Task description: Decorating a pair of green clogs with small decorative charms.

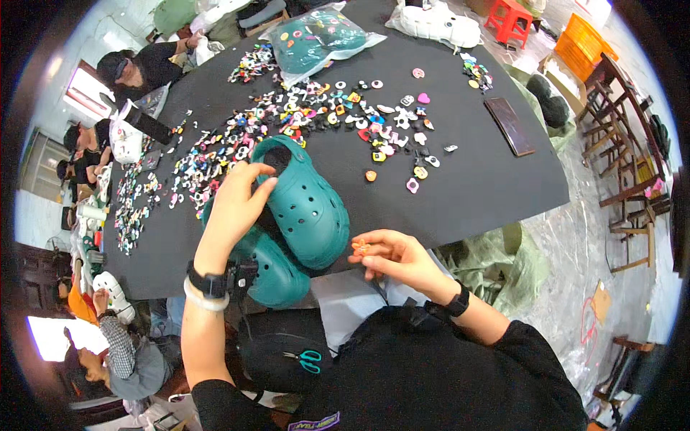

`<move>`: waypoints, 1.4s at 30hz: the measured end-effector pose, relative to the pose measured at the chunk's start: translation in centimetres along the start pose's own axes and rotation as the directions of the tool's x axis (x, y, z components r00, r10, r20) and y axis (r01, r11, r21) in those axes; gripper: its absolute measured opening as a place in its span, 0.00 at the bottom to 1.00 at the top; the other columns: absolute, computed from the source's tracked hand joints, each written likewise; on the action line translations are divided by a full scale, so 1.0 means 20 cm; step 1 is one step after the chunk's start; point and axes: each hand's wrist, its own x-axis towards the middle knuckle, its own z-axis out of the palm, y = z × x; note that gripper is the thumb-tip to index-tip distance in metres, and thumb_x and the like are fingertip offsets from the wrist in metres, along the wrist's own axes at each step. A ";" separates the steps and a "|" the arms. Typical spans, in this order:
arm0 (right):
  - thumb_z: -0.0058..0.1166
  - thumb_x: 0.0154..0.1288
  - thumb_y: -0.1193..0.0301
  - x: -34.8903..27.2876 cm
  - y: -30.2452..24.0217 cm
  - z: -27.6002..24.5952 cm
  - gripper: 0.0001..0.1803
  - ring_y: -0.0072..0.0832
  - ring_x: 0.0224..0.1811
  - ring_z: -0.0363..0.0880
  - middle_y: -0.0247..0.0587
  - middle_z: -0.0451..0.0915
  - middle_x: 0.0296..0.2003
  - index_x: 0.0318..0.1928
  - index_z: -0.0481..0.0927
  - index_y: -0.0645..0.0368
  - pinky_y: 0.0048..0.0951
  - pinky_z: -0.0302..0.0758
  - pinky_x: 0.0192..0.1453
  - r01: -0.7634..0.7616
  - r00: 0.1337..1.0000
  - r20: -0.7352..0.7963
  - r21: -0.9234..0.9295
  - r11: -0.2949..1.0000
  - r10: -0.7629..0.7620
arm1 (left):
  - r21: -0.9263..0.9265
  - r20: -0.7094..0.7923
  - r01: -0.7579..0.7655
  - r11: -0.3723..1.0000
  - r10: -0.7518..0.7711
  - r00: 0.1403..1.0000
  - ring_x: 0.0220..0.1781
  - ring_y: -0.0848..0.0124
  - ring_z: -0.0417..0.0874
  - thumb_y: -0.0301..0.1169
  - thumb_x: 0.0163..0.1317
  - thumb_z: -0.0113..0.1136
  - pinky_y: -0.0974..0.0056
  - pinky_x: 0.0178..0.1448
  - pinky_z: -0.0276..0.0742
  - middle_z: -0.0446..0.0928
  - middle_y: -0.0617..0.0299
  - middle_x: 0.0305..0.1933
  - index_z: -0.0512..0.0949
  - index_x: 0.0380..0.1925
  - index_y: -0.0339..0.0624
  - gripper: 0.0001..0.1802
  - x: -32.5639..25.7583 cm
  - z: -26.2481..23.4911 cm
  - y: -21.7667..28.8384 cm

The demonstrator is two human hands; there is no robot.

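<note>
One black bench (467, 190), loose charms (237, 140) strewn from its far edge down to its left edge. Two teal clogs at the near edge: upper clog (316, 223), toe angled to the right, and lower clog (277, 276) just under it, partly behind your left forearm. Your left hand (233, 197) is at the upper clog's heel, fingers curled by the rim; can't tell whether they grip. Your right hand (395, 258), just beside that toe, has its fingers pinched on an orange charm (361, 248). Step looks like charm fitting; no charm visible in the upper clog's holes. Next move likely calls for steadying the clog, lining the charm up over one hole, pressing.
</note>
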 end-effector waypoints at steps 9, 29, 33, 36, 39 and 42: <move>0.54 0.68 0.73 0.00 0.03 -0.03 0.14 0.21 0.43 0.81 0.37 0.81 0.43 0.52 0.75 0.63 0.22 0.77 0.41 0.027 1.000 -0.009 -0.022 0.999 -0.027 | -0.123 0.374 -0.026 0.992 0.071 0.925 0.27 0.65 0.67 0.43 0.55 0.66 0.60 0.33 0.63 0.64 0.59 0.21 0.69 0.16 0.35 0.24 0.11 0.06 -0.06; 0.68 0.50 0.72 0.10 -0.03 0.09 0.08 0.30 0.31 0.76 0.35 0.77 0.28 0.34 0.84 0.53 0.29 0.72 0.33 0.367 0.879 0.124 -0.791 0.489 -0.460 | -0.316 0.024 -0.019 0.948 0.028 0.999 0.33 0.66 0.68 0.37 0.59 0.62 0.61 0.42 0.56 0.64 0.63 0.22 0.69 0.18 0.40 0.18 -0.31 0.34 0.29; 0.69 0.51 0.72 0.08 -0.05 0.10 0.08 0.29 0.28 0.75 0.35 0.79 0.27 0.30 0.82 0.56 0.28 0.71 0.31 0.253 0.934 0.043 -0.780 0.572 -0.354 | -0.311 0.112 -0.045 0.949 0.084 0.990 0.34 0.65 0.69 0.42 0.60 0.61 0.61 0.44 0.56 0.66 0.62 0.24 0.73 0.18 0.40 0.19 -0.31 0.32 0.26; 0.70 0.50 0.72 0.05 -0.06 0.11 0.08 0.29 0.26 0.75 0.35 0.78 0.25 0.29 0.81 0.56 0.27 0.70 0.31 0.225 0.941 0.028 -0.794 0.565 -0.336 | -0.322 0.202 -0.074 0.944 0.145 0.969 0.37 0.64 0.69 0.46 0.59 0.62 0.59 0.46 0.57 0.69 0.61 0.28 0.76 0.19 0.40 0.20 -0.31 0.28 0.25; 0.70 0.49 0.72 0.03 -0.06 0.11 0.09 0.29 0.25 0.75 0.34 0.78 0.24 0.28 0.81 0.57 0.28 0.70 0.30 0.211 0.943 0.021 -0.810 0.548 -0.333 | -0.388 0.244 -0.127 0.913 0.235 0.941 0.39 0.64 0.68 0.48 0.56 0.63 0.58 0.47 0.56 0.68 0.59 0.29 0.74 0.17 0.40 0.23 -0.31 0.29 0.23; 0.70 0.49 0.72 0.01 -0.06 0.13 0.09 0.29 0.26 0.75 0.34 0.78 0.24 0.28 0.81 0.57 0.28 0.70 0.30 0.225 0.936 0.037 -0.830 0.510 -0.351 | -0.344 0.331 -0.131 0.930 0.250 0.910 0.39 0.64 0.68 0.47 0.57 0.62 0.58 0.46 0.55 0.66 0.60 0.28 0.73 0.16 0.39 0.23 -0.30 0.26 0.24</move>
